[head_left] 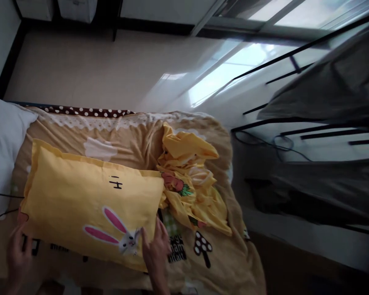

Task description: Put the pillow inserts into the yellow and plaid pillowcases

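Observation:
A yellow pillow (92, 200) with a pink-eared rabbit print and the letters "HI" lies on a tan blanket (135, 139) on the bed. My left hand (17, 252) rests at the pillow's near left corner, fingers spread and touching its edge. My right hand (155, 246) lies against the pillow's near right corner, fingers stretched out along the fabric. Neither hand is wrapped round anything. A crumpled yellow cloth (190, 180) with a carrot print sits just right of the pillow.
A white pillow (3, 147) lies at the left edge of the bed, with a dark cable (0, 196) across it. A brown polka-dot edge (86, 111) shows at the far side. Pale floor, dark metal frames (310, 123) and cables stand to the right.

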Available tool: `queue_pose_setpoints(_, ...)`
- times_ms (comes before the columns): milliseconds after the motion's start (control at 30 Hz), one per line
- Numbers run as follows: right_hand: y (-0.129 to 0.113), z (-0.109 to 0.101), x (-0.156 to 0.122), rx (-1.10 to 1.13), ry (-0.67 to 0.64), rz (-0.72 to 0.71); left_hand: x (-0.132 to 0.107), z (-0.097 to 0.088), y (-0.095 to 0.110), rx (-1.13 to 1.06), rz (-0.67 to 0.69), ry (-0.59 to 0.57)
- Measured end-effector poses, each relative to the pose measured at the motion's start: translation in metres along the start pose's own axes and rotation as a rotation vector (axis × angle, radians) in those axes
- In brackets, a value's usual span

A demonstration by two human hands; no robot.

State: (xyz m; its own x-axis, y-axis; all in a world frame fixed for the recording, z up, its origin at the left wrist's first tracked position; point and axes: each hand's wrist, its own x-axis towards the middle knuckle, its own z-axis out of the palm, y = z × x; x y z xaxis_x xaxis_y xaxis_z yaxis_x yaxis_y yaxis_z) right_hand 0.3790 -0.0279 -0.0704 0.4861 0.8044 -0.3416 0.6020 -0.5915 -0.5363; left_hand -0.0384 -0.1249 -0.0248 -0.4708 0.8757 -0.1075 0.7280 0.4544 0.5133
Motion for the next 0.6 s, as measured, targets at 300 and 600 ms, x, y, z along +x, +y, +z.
queue_pose_setpoints(300,-0.17,0.131,0.02,-0.2,-0.371,-0.833,0.175,0.147,0.179,0.227,0.643,-0.479)
queue_pose_setpoints(600,-0.095,0.094,0.094,-0.397,-0.257,-0.583,0.194,0.137,0.113,0.418,0.406,-0.325)
